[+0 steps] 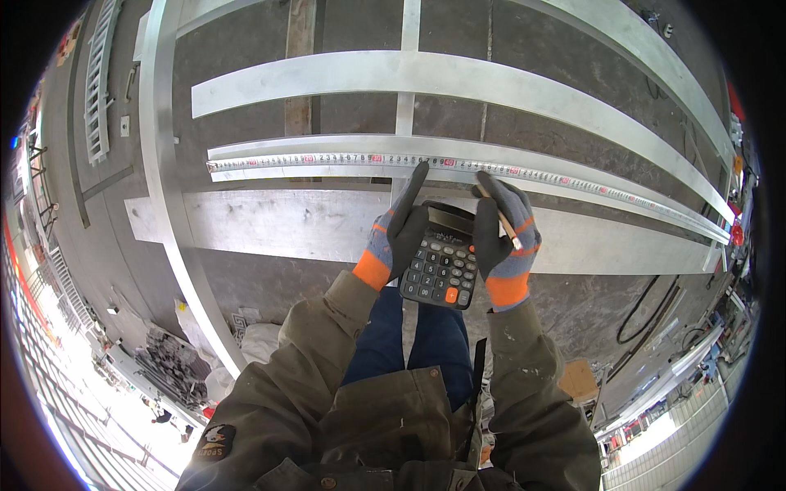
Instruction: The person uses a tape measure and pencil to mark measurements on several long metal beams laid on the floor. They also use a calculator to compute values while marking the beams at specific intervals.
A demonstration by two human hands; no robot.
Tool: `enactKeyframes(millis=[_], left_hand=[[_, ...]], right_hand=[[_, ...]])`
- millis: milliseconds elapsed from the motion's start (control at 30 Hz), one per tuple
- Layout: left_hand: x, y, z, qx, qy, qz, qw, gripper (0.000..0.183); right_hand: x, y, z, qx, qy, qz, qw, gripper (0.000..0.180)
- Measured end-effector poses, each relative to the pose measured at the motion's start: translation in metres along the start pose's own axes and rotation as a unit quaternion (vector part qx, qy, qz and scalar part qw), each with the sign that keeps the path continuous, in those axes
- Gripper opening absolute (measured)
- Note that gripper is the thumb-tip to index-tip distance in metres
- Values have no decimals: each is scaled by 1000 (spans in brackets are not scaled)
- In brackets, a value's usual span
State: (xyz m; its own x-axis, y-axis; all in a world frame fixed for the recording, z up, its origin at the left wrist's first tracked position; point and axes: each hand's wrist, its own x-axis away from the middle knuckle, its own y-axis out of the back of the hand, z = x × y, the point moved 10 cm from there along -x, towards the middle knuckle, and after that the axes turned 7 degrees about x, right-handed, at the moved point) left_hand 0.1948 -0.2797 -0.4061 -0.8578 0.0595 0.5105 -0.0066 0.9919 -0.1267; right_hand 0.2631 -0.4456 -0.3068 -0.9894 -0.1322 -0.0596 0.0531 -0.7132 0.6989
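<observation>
A black desk calculator (439, 264) with an orange plus key is held between my gloved hands. My left hand (402, 236) grips its left side, the index finger stretched up to the tape's scale. My right hand (506, 236) is at the calculator's right edge and holds a pencil (500, 215) between thumb and fingers. Beyond the fingertips an extended tape measure blade (344, 160) lies lengthwise along a narrow metal profile (276, 174). Its left end is at the profile's left end; its red case (736, 234) seems to be at the far right.
A wide metal bar (276, 221) lies nearer me, another flat bar (258, 90) farther off. A long metal beam (158, 123) crosses at the left. A ladder-like metal frame (98, 92) lies at the far left. Right of me are a cardboard box (577, 380) and a black cable (627, 322).
</observation>
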Motion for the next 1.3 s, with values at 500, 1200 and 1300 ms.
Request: enactKeyframes(millis=[500,1200,1300], left_hand=[[1,-5,-1,63,39,15,997,66],[-2,-3,1,25,-6,14,1000,64],[-1,-2,1,20,10,8,1000,67]], right_hand=[[-1,-43,-8,-59,-73,3,996,16],[-2,-40,-4,-36,-50,0,998,13],[-1,-41,-4,-42,-42,-13,998,13]])
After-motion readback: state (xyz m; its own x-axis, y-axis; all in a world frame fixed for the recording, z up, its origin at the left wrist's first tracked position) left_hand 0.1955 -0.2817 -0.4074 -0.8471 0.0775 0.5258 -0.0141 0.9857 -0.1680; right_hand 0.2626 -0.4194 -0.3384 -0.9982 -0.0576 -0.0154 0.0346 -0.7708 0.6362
